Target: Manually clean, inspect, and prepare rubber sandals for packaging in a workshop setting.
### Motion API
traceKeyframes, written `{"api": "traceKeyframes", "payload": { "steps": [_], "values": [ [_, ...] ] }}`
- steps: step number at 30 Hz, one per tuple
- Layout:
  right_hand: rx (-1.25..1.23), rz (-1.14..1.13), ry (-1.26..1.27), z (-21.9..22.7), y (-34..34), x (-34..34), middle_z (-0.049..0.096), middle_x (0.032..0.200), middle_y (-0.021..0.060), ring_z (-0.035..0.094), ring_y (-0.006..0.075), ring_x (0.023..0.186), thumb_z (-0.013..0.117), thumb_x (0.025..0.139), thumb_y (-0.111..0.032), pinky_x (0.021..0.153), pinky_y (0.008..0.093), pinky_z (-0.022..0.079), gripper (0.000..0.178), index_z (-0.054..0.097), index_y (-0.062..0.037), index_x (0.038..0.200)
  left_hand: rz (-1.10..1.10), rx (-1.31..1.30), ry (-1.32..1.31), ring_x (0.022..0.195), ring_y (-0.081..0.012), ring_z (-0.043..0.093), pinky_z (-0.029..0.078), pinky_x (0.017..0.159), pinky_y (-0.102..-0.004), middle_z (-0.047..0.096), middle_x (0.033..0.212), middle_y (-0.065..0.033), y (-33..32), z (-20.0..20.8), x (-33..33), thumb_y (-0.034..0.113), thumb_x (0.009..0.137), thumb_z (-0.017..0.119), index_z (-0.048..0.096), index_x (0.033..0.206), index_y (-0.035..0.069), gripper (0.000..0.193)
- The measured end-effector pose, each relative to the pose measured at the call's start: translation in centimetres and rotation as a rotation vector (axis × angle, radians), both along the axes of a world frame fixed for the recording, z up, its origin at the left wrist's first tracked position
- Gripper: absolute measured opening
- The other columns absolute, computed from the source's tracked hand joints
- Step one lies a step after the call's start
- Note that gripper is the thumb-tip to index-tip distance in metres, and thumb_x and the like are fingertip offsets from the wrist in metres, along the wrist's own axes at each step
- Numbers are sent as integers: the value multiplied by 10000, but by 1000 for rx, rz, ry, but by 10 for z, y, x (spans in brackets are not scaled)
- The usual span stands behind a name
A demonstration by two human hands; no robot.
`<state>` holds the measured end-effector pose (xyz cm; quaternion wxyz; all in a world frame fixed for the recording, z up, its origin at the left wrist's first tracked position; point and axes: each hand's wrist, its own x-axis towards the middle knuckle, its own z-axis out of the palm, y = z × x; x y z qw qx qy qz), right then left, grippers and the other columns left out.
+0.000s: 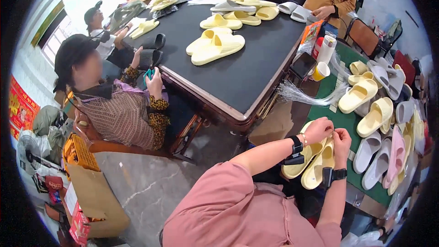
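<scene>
2 pale-yellow slippers, plain, side by side, close together: left slipper point(293, 169), right slipper point(313, 178). Footbeds face up, bare; heels point lower left, toe ends upper right, partly hidden. Pair sits at edge of green tabletop point(320, 115).

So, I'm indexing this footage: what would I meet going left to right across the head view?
Red poster, orange basket, teal tool, nearest tabletop yellow slipper, wearer's left hand, wearer's right hand, pink slipper.
</scene>
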<state>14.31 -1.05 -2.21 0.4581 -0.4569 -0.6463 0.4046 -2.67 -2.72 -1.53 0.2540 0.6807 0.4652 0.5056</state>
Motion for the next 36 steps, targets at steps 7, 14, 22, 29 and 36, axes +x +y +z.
{"api": "traceKeyframes", "payload": {
  "steps": [7, 14, 22, 29, 36],
  "values": [
    [0, -76, -78, 11, -8, -1, 653, 807, 32, 574, 101, 731, 617, 846, -43, 671, 248, 473, 113, 663, 40, 907, -38, 39, -13, 814, -313, 585, 485, 734, -400, 621, 810, -126, 4, -1, 4, 113, 796, 628, 654, 810, 45, 75],
    [43, -79, -86, 26, -9, -13, 709, 847, 64, 621, 108, 754, 628, 852, -68, 697, 260, 500, 157, 704, 25, 953, -25, 36, -4, 847, -324, 609, 492, 750, -391, 649, 862, -144, 11, 0, -1, 122, 821, 646, 687, 880, 38, 111],
    [-3, -138, 45, -3, -2, -3, 661, 785, 44, 573, 92, 700, 658, 822, -87, 642, 262, 477, 131, 649, -2, 921, -35, -15, 35, 760, -265, 623, 497, 679, -337, 620, 811, -127, 4, 6, 4, 91, 818, 659, 689, 879, 34, 89],
    [-27, -90, 55, 15, -16, -3, 640, 761, 12, 547, 60, 691, 666, 825, -69, 634, 238, 465, 104, 638, 11, 885, -53, -50, 28, 755, -243, 622, 497, 688, -329, 626, 835, -122, -1, 9, 3, 62, 811, 662, 681, 895, 22, 95],
    [46, -85, -26, 6, -10, -10, 657, 774, 69, 590, 125, 704, 642, 831, -124, 665, 276, 484, 137, 647, 2, 884, -21, -77, 116, 827, -257, 641, 503, 763, -335, 676, 894, -134, 2, 3, -6, 128, 821, 692, 709, 893, 36, 119]
  ]
}}
